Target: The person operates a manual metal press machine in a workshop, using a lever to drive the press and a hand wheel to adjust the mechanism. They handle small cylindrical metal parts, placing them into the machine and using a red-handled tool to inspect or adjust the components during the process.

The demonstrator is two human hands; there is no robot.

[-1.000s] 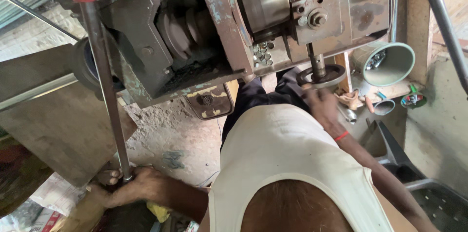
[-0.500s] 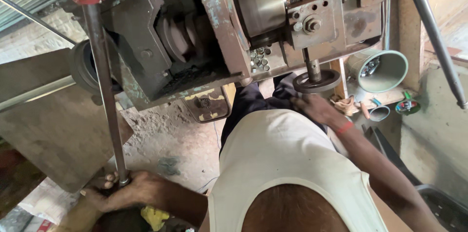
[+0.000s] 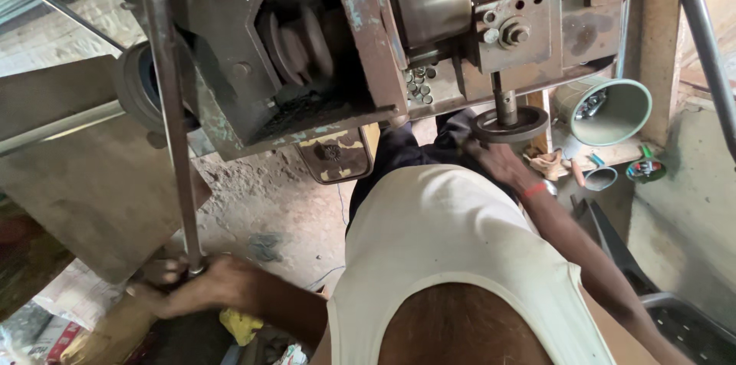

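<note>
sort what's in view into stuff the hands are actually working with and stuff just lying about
In hand:
- long dark steel lever rod, gripped low by the left hand
- round dark metal handwheel under the rusty machine, at the right hand

Lying about:
- pale green funnel-shaped cup
- small grey pipe stub
- yellow rag

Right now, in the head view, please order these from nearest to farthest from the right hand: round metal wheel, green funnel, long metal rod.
1. Round metal wheel, just above the right hand.
2. Green funnel, farther right.
3. Long metal rod, far left.
</note>
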